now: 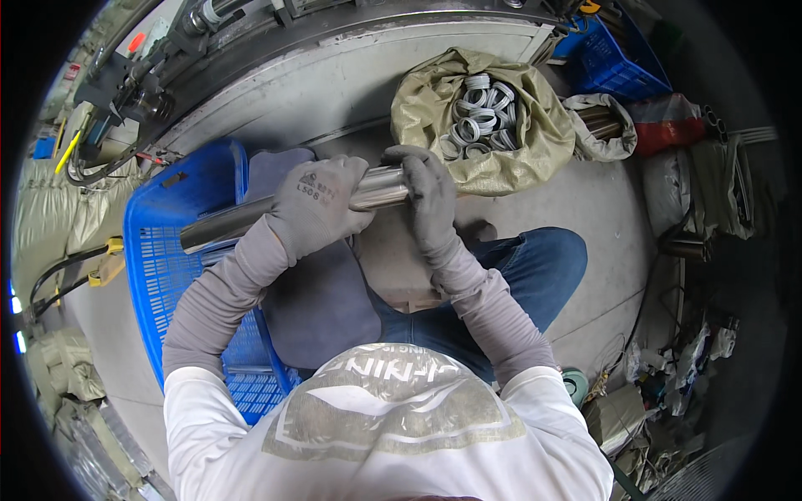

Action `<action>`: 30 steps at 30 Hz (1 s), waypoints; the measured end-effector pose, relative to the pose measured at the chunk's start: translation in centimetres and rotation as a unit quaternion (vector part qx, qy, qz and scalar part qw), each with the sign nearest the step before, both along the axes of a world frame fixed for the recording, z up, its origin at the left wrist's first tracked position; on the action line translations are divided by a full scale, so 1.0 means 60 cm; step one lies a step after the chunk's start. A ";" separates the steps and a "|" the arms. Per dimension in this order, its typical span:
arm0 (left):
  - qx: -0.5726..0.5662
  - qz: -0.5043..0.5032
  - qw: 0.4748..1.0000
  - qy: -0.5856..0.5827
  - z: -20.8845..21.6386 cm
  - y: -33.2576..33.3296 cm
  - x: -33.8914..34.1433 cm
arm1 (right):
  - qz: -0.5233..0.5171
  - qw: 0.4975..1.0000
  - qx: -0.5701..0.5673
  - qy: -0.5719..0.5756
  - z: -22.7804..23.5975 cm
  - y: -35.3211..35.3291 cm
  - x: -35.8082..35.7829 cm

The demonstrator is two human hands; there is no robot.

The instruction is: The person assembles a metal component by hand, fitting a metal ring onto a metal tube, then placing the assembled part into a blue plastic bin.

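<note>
A shiny metal tube (230, 224) lies across in front of me, its left end over a blue plastic basket (138, 259). My left hand (322, 204), in a grey glove, is wrapped round the tube near its middle. At the tube's right end my right hand (430, 200), gloved the same way, has its fingers curled over the metal. Whether a second tube lies alongside between the hands, I cannot tell. Just beyond my right hand stands an open woven sack (535, 138) with several white and grey ringed fittings (476, 121) in it.
A dark grey padded surface (317, 309) lies between the basket and my legs. Behind runs a machine bench (351, 83). Far right are a blue crate (618, 67), a white sack (622, 146) of tubes and bundled material. Scrap and wrappings (693, 359) lie at lower right.
</note>
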State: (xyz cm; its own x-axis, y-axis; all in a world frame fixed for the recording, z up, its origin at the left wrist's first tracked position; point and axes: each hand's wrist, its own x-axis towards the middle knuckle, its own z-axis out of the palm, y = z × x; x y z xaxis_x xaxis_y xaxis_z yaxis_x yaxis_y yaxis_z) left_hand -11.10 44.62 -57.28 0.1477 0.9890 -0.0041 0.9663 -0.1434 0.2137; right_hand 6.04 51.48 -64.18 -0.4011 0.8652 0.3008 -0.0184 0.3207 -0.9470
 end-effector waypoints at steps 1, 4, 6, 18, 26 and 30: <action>-0.004 0.002 1.000 0.012 -0.002 -0.001 0.002 | 0.001 1.000 -0.001 0.000 -0.002 -0.001 -0.004; 0.001 0.003 1.000 0.010 -0.001 0.004 0.001 | -0.060 0.995 0.072 -0.043 -0.009 -0.003 -0.022; 0.007 0.010 0.999 0.049 -0.006 0.003 0.010 | -0.111 0.974 0.179 -0.081 -0.026 -0.006 -0.024; -0.035 0.011 0.998 -0.041 0.019 0.006 -0.011 | -0.062 0.987 0.134 -0.063 -0.011 0.018 0.004; -0.045 0.010 0.998 -0.048 0.009 0.005 -0.008 | -0.041 0.996 0.065 -0.041 0.012 0.007 -0.005; -0.054 0.009 0.997 -0.047 0.008 0.011 -0.007 | -0.055 0.998 0.018 -0.011 0.007 0.001 -0.010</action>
